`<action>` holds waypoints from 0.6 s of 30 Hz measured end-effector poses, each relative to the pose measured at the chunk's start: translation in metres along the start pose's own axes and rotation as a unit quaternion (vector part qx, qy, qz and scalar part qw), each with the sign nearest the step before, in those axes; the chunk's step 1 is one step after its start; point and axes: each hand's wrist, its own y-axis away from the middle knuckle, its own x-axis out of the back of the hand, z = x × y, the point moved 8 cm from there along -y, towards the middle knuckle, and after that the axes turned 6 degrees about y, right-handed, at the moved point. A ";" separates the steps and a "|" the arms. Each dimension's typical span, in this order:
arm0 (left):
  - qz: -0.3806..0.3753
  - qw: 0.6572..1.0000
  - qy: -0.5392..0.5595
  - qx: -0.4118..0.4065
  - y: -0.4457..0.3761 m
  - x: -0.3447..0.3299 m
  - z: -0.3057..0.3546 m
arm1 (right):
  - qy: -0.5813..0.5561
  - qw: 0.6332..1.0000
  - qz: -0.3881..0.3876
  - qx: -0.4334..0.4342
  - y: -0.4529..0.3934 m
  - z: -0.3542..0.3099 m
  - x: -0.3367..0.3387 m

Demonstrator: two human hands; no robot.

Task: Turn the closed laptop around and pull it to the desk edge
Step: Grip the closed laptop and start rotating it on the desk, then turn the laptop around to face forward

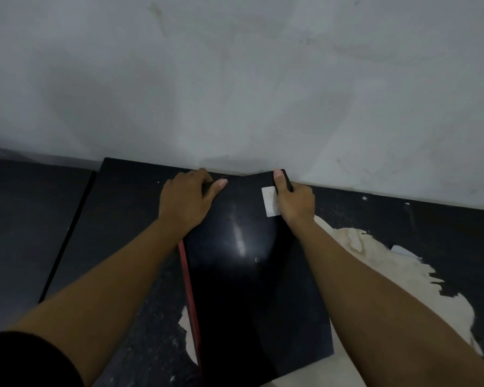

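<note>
A closed black laptop [252,289] lies flat on the dark desk [129,208], its long side running away from me toward the wall. A red strip runs along its left edge and a white sticker [268,201] sits near its far right corner. My left hand [186,201] grips the far left corner, thumb on the lid and fingers over the far edge. At the far right corner my right hand [294,201] holds the laptop too, with its thumb on top and the fingers wrapped around the side.
A grey-white wall [235,79] rises right behind the laptop's far edge. The desk surface is worn, with a large pale peeled patch [397,280] to the right. A second dark panel [23,224] lies on the left, split off by a seam.
</note>
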 end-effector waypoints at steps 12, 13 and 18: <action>-0.060 0.884 0.387 0.255 0.086 -0.066 0.019 | -0.003 0.992 0.091 -0.089 0.011 0.074 0.074; -0.048 0.888 0.383 0.250 0.083 -0.067 0.024 | 0.004 0.992 0.089 -0.093 0.011 0.077 0.076; -0.033 0.916 0.332 0.223 0.072 -0.069 0.034 | 0.065 0.994 0.079 -0.023 0.009 0.073 0.091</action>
